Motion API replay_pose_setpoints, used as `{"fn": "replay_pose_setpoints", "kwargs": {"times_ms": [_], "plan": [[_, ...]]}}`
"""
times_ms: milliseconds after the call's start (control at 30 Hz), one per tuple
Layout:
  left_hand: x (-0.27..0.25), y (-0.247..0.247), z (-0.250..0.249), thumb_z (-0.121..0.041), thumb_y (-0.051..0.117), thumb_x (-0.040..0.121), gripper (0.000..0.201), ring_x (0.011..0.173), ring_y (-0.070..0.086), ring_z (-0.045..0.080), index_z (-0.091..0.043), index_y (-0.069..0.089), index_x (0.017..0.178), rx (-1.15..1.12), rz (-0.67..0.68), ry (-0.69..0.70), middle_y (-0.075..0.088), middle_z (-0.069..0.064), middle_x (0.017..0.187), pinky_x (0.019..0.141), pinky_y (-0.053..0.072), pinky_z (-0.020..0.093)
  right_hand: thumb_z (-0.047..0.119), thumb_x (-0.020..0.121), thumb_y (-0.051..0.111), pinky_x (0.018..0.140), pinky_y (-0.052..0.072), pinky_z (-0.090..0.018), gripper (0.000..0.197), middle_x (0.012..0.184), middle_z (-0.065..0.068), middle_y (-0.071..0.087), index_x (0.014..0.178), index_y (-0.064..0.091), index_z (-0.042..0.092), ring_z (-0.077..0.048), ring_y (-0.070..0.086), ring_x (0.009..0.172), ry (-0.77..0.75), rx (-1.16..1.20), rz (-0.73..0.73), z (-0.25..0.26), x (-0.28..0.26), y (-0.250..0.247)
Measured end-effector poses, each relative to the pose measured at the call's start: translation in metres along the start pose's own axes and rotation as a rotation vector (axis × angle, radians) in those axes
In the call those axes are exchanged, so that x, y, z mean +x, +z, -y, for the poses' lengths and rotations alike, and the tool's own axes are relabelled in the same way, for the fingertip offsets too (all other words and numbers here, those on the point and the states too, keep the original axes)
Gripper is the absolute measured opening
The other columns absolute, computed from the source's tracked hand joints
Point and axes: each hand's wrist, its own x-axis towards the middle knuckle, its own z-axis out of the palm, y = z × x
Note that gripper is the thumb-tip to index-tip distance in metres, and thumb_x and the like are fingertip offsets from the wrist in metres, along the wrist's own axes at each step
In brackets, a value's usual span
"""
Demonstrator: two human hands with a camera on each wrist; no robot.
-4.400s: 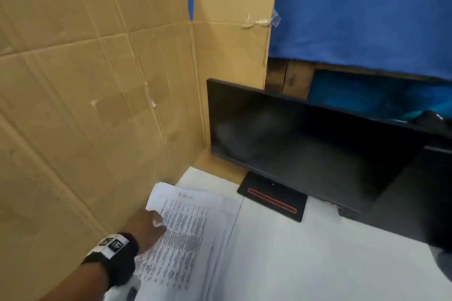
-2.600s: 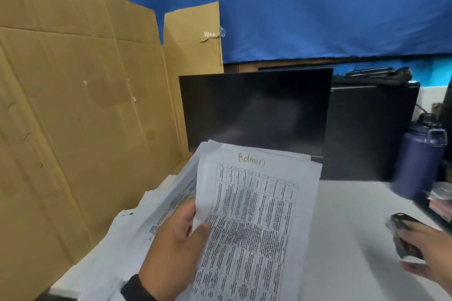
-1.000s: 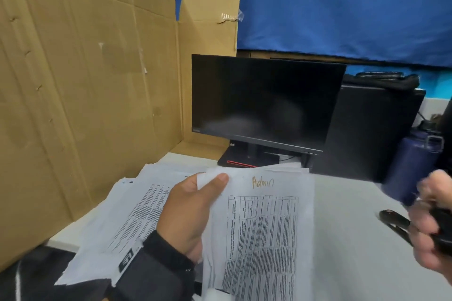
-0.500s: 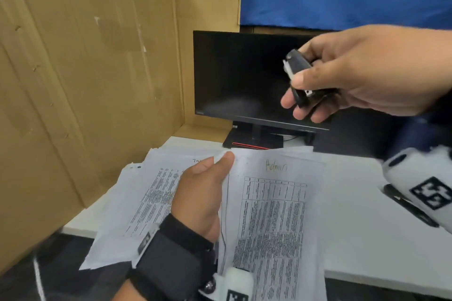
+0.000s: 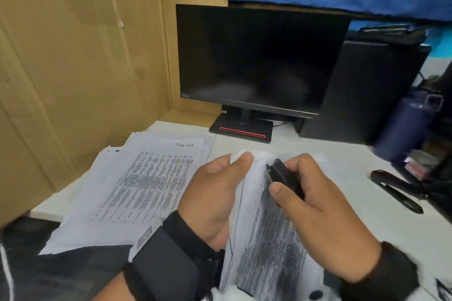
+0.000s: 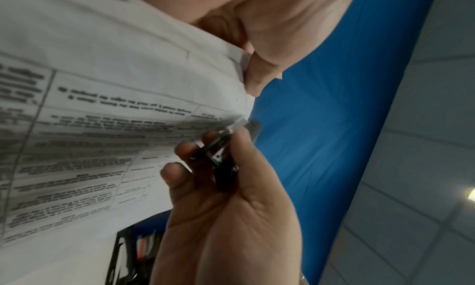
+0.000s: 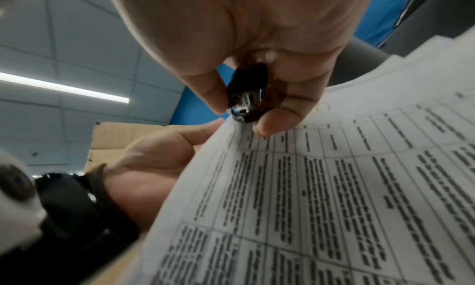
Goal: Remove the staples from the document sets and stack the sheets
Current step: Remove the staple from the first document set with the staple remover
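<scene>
My left hand (image 5: 215,193) grips a stapled document set (image 5: 266,247) by its upper left edge, lifted above the desk, thumb on top. My right hand (image 5: 315,208) pinches a small black staple remover (image 5: 285,176), whose metal tip is at the set's top corner. In the left wrist view the staple remover (image 6: 223,153) touches the paper's corner; the right wrist view shows the staple remover (image 7: 246,94) between thumb and fingers over the printed table of the document set (image 7: 334,187). The staple itself is not visible. A pile of printed sheets (image 5: 146,183) lies on the desk at left.
A cardboard wall (image 5: 73,68) closes the left side. A dark monitor (image 5: 254,58) on its stand stands at the back, a black box to its right, a dark blue bottle (image 5: 406,127) further right. A black stapler (image 5: 396,190) lies on the white desk (image 5: 342,154) at right.
My right hand came down from in front of the monitor and brought the staple remover to the top corner of the set. My left hand kept holding the set.
</scene>
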Motion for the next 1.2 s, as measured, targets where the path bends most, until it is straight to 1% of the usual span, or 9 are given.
{"fn": "replay_pose_setpoints", "kwargs": {"times_ms": [100,233,333,500,667,800,1000,1100,1200], "plan": [[-0.001,0.020,0.018,-0.031,0.069,0.096,0.028,0.107,0.072,0.039,-0.005,0.078,0.104,0.056,0.031,-0.006,0.077,0.023,0.108,0.107,0.050,0.058,0.042,0.095,0.051,0.064,0.040,-0.014,0.011,0.085,0.011,0.055,0.095,0.044,0.034,-0.001,0.053,0.082,0.016,-0.042,-0.035,-0.024,-0.010,0.002],[0.000,0.040,0.030,-0.023,0.063,0.099,0.023,0.088,0.073,0.031,-0.005,0.079,0.098,0.063,0.031,-0.012,0.077,0.024,0.101,0.089,0.058,0.046,0.045,0.097,0.050,0.067,0.041,-0.013,0.012,0.091,0.019,0.051,0.098,0.039,0.039,0.002,0.052,0.091,-0.027,-0.133,-0.096,-0.039,-0.015,-0.004],[0.000,0.047,0.035,-0.020,0.063,0.100,0.022,0.090,0.073,0.031,-0.006,0.079,0.098,0.075,0.042,-0.012,0.077,0.024,0.101,0.089,0.058,0.045,0.047,0.096,0.047,0.066,0.042,-0.016,0.012,0.090,0.019,0.050,0.097,0.038,0.040,0.001,0.051,0.091,-0.063,-0.172,-0.115,-0.047,-0.019,-0.008],[0.001,0.054,0.044,-0.021,0.065,0.099,0.020,0.097,0.073,0.034,-0.010,0.081,0.094,0.084,0.011,-0.017,0.078,0.022,0.103,0.099,0.055,0.051,0.049,0.096,0.043,0.062,0.042,-0.019,0.015,0.086,0.016,0.046,0.095,0.037,0.036,-0.003,0.049,0.084,-0.077,-0.214,-0.112,-0.058,-0.023,-0.006],[0.002,0.053,0.045,-0.022,0.065,0.097,0.022,0.089,0.075,0.031,-0.006,0.079,0.100,0.037,0.026,-0.018,0.078,0.024,0.102,0.087,0.058,0.043,0.046,0.096,0.046,0.062,0.043,-0.021,0.015,0.085,0.016,0.046,0.096,0.039,0.033,-0.005,0.049,0.081,-0.108,-0.198,-0.161,-0.060,-0.023,-0.005],[-0.001,0.051,0.042,-0.023,0.063,0.099,0.020,0.082,0.076,0.025,-0.009,0.078,0.099,-0.009,0.033,-0.003,0.079,0.019,0.098,0.079,0.058,0.038,0.042,0.097,0.050,0.064,0.046,-0.030,0.015,0.085,0.011,0.048,0.097,0.043,0.028,-0.007,0.048,0.076,-0.133,-0.190,-0.164,-0.058,-0.023,-0.005],[-0.008,0.046,0.036,-0.022,0.065,0.097,0.023,0.076,0.075,0.024,-0.003,0.076,0.104,-0.018,0.068,0.007,0.078,0.018,0.092,0.069,0.059,0.033,0.042,0.096,0.048,0.062,0.043,-0.022,0.013,0.084,0.013,0.048,0.097,0.043,0.031,-0.006,0.050,0.079,-0.157,-0.187,-0.162,-0.049,-0.026,-0.004],[-0.009,0.042,0.035,-0.022,0.067,0.095,0.027,0.079,0.074,0.027,0.000,0.075,0.108,-0.028,0.064,0.003,0.078,0.022,0.097,0.074,0.060,0.036,0.042,0.096,0.049,0.062,0.042,-0.022,0.015,0.084,0.011,0.048,0.096,0.044,0.028,-0.006,0.049,0.076,-0.177,-0.202,-0.164,-0.047,-0.026,-0.003],[-0.010,0.042,0.036,-0.023,0.070,0.092,0.025,0.081,0.074,0.028,-0.002,0.077,0.104,-0.029,0.048,0.014,0.077,0.024,0.098,0.076,0.059,0.036,0.041,0.096,0.048,0.060,0.041,-0.021,0.015,0.084,0.011,0.046,0.094,0.042,0.027,-0.005,0.047,0.075,-0.176,-0.228,-0.176,-0.046,-0.027,0.000]]}}
